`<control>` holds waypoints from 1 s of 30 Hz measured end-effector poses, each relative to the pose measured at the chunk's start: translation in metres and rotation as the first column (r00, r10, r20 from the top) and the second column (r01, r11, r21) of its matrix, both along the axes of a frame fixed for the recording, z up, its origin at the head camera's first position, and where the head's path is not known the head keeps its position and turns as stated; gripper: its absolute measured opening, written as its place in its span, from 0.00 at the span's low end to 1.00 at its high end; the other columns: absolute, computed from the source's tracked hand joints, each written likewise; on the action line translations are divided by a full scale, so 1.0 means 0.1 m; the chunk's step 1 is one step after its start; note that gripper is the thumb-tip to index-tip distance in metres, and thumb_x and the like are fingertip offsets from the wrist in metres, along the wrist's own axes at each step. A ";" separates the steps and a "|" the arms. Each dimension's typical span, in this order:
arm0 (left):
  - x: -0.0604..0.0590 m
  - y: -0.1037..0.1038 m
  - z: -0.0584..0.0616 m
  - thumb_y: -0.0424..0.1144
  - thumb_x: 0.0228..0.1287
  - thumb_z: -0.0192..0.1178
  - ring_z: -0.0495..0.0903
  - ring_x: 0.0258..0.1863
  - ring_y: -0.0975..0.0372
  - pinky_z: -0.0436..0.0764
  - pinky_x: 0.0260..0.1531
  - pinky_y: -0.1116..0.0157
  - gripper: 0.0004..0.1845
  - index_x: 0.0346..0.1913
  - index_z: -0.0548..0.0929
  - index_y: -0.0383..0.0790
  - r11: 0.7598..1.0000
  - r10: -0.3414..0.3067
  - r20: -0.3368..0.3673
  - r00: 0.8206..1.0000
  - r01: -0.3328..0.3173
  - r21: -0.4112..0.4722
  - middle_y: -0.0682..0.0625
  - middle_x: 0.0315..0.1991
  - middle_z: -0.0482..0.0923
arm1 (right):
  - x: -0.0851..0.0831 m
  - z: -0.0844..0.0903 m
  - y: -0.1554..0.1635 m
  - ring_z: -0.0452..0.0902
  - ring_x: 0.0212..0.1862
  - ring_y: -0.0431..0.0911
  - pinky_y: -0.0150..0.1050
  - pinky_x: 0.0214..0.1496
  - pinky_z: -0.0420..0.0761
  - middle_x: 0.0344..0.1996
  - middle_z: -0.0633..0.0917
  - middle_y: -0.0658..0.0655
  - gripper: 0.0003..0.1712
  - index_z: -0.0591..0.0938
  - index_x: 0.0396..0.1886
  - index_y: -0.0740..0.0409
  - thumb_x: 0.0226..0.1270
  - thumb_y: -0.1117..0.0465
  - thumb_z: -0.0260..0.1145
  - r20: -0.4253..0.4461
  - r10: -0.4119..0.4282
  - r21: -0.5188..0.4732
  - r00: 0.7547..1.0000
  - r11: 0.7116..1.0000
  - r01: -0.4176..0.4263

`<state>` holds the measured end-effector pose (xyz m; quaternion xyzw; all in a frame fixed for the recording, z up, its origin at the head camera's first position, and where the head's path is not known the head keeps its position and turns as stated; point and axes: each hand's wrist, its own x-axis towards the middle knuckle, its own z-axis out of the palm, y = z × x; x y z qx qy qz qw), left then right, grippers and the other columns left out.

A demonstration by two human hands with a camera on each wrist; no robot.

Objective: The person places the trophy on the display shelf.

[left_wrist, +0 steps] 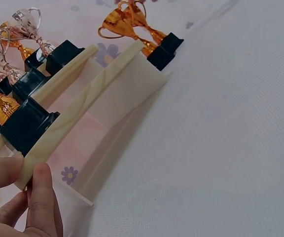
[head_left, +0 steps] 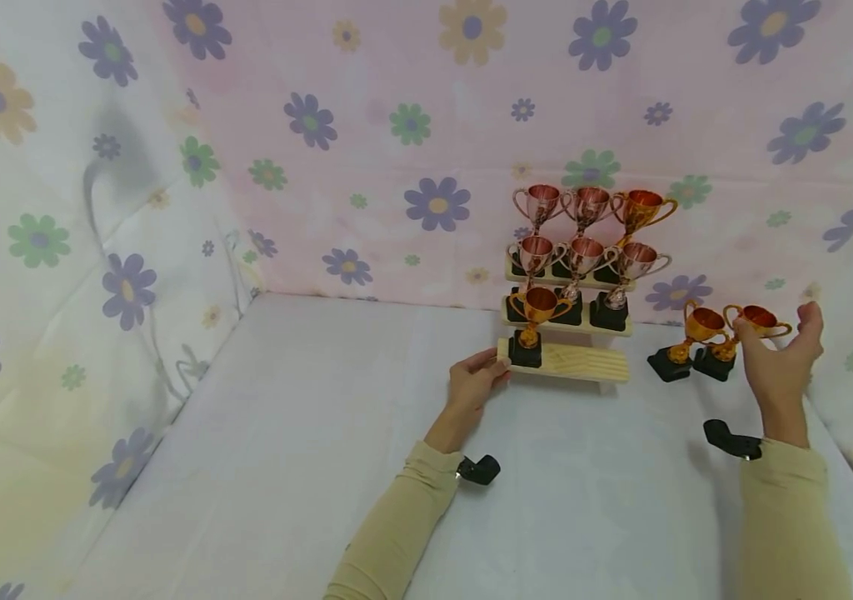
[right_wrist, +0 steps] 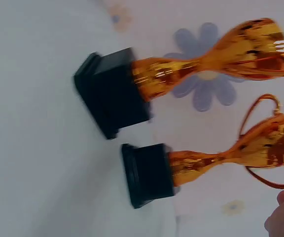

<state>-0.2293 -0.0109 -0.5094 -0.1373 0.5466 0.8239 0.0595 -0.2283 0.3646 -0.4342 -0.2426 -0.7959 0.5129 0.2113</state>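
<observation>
Gold-plated plastic trophy cups (head_left: pixel 726 333), pair, black block bases, standing on white surface (head_left: pixel 321 433) at 3 o'clock of tiered wooden display stand (head_left: pixel 565 362). Likely light, stiff, top-heavy, slick on the bowl; fragile at thin handles. Best taken at stem or base, judging by build. Right hand (head_left: pixel 779 358): fingers spread wide, thumb touching handle of nearer cup, nothing gripped. Left hand (head_left: pixel 475 379): pinching stand's bottom-step corner at 9 o'clock. Seven more cups (head_left: pixel 584 242) shelved.

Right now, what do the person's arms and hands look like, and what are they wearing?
Both arms wear long beige sleeves ending at the wrists. The left hand and right hand are bare: no gloves. A small black camera is strapped at each wrist, the left wrist camera and right wrist camera.
</observation>
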 end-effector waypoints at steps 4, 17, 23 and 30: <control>0.00 0.00 0.00 0.23 0.62 0.68 0.86 0.33 0.64 0.89 0.44 0.65 0.21 0.59 0.81 0.25 1.000 0.007 0.000 1.000 -0.007 0.009 0.37 0.47 0.85 | -0.11 -0.11 0.02 0.40 0.82 0.42 0.41 0.84 0.42 0.82 0.47 0.47 0.47 0.43 0.83 0.43 0.76 0.50 0.59 -0.035 0.059 0.037 0.998 0.998 -0.058; 0.01 0.00 0.02 0.24 0.62 0.68 0.85 0.35 0.63 0.89 0.44 0.66 0.21 0.59 0.81 0.27 1.000 -0.003 0.011 1.000 0.003 0.013 0.37 0.49 0.85 | -0.24 -0.32 0.03 0.72 0.51 0.29 0.30 0.70 0.73 0.45 0.70 0.34 0.32 0.67 0.73 0.54 0.72 0.69 0.63 -0.184 0.029 -0.022 0.982 0.999 -0.033; 0.00 0.01 0.00 0.23 0.62 0.68 0.86 0.35 0.62 0.89 0.43 0.66 0.21 0.59 0.81 0.26 1.000 0.002 0.013 1.000 -0.003 0.025 0.37 0.49 0.85 | -0.17 -0.35 0.08 0.76 0.44 0.28 0.16 0.49 0.78 0.44 0.76 0.36 0.25 0.78 0.62 0.52 0.67 0.68 0.70 -0.273 -0.006 -0.023 0.962 1.000 -0.001; 0.02 0.00 0.02 0.24 0.63 0.68 0.86 0.35 0.62 0.89 0.45 0.65 0.21 0.60 0.81 0.27 1.000 -0.003 0.012 1.000 0.002 0.020 0.37 0.49 0.84 | 0.03 -0.22 0.00 0.78 0.42 0.31 0.20 0.50 0.81 0.44 0.80 0.37 0.24 0.84 0.57 0.56 0.60 0.68 0.76 -0.480 -0.136 0.036 0.867 0.984 0.174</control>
